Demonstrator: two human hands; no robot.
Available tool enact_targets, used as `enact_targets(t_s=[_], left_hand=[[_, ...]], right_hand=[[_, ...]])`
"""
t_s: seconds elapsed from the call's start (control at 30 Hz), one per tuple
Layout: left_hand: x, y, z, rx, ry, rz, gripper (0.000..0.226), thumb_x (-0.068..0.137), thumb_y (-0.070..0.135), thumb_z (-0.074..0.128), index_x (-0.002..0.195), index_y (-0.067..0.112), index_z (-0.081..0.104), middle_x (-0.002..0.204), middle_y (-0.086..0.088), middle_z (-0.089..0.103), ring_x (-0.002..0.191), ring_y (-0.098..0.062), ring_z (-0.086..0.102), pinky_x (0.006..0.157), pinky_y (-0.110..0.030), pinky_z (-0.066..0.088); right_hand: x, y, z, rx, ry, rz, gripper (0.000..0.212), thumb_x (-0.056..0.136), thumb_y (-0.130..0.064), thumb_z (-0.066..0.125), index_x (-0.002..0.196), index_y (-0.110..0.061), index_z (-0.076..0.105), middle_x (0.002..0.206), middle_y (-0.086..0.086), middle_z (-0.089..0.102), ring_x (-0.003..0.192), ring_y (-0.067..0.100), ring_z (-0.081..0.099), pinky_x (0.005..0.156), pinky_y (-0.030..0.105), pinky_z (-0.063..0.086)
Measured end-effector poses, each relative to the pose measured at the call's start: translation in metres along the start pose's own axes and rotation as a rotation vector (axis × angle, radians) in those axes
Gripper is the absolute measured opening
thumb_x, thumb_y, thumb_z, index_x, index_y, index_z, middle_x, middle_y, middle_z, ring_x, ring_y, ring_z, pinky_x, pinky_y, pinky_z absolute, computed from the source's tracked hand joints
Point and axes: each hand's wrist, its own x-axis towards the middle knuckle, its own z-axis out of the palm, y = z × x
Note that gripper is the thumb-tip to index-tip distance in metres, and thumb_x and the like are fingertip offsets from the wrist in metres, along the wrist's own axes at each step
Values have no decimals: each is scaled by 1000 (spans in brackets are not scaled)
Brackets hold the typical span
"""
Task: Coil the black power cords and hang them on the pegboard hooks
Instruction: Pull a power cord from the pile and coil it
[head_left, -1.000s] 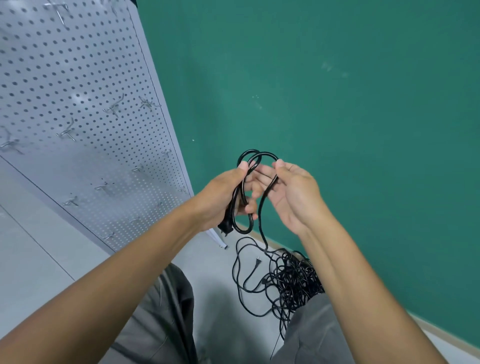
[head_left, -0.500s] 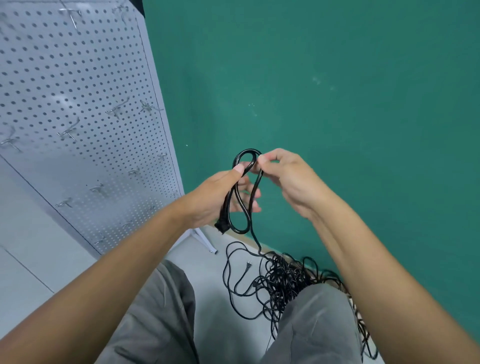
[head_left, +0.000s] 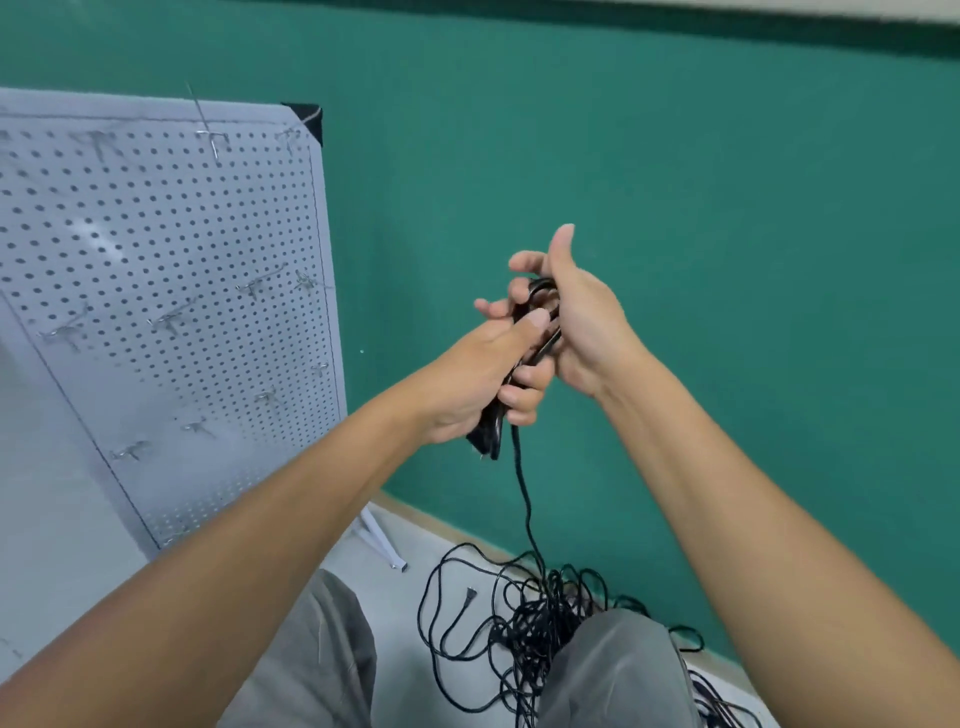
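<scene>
Open air ahead, clutter below

Tangled black power cords (head_left: 540, 618) cover the pale floor (head_left: 395, 597) at the green wall (head_left: 675, 208); metal hooks (head_left: 254, 285) jut from the grey perforated pegboard (head_left: 171, 249).

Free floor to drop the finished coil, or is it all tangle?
Bare grey floor lies between the pegboard foot and the tangled cords, ahead of the left knee. The tangle crowds the floor along the green wall by the right knee. Pegboard hooks hang bare. Both hands are on the coil.
</scene>
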Motion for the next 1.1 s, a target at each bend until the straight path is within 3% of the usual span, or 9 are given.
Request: enact_targets(t_s=[0.13,0.33,0.47,0.53,0.6,0.67,0.8,0.9,1.1], left_hand=[[3,45,6,7,-81,79,19,113,21,37,94,22,35,69,4,35,52,-8,33,53,-23,39],[10,112,4,173,-132,165,18,106,17,52,90,10,56,69,0,58,57,-10,53,66,-25,53],[14,143,6,252,-118,279,31,103,29,55,80,9,60,68,-5,68,65,-17,67,106,-49,51],[14,144,8,223,-131,305,33,103,35,53,78,13,56,84,-12,76,93,-28,75,113,-54,44],[11,132,12,76,-169,294,36,104,36,49,75,15,50,93,-16,77,111,-36,71,110,-51,48],[4,117,19,-99,-217,243,38,105,40,44,76,16,42,69,-5,68,83,-31,75,92,-43,59],[-14,85,28,-153,-142,137,37,97,53,40,78,23,34,51,11,26,41,-8,36,48,-26,49],[-29,60,21,-233,-61,109,38,99,54,41,78,23,36,53,12,22,40,-5,29,45,-23,43],[-60,18,-15,-481,103,99,42,107,49,39,75,23,40,55,11,22,41,-7,26,46,-23,41]], right_hand=[[5,-49,16,-20,21,-150,50,107,-52,33,88,-9,49,54,-2,37,47,17,54,92,40,60],[6,-126,44,-38,-22,-245,46,108,-49,35,85,-10,43,50,-4,30,40,16,41,83,36,63],[3,-168,62,-88,-103,-319,45,107,-50,34,89,-10,43,51,-4,31,42,15,45,87,38,62],[2,-177,64,-89,-104,-319,48,106,-53,33,96,-8,45,52,-4,34,45,16,53,94,41,60],[1,-174,60,-134,-83,-308,49,106,-54,33,99,-7,47,53,-4,40,53,19,63,104,47,53],[-2,-164,54,-195,-71,-285,48,106,-54,32,100,-10,50,54,-5,47,65,23,72,111,50,46],[-11,-129,36,-175,-136,-183,56,108,-54,25,114,-7,56,73,4,70,85,29,76,101,44,54],[-22,-87,18,-184,-202,-48,72,104,-64,18,136,-7,49,113,14,75,113,34,70,103,44,51],[-59,64,-20,-380,-351,283,98,87,-81,8,130,-11,61,125,12,71,125,25,64,119,41,35]])
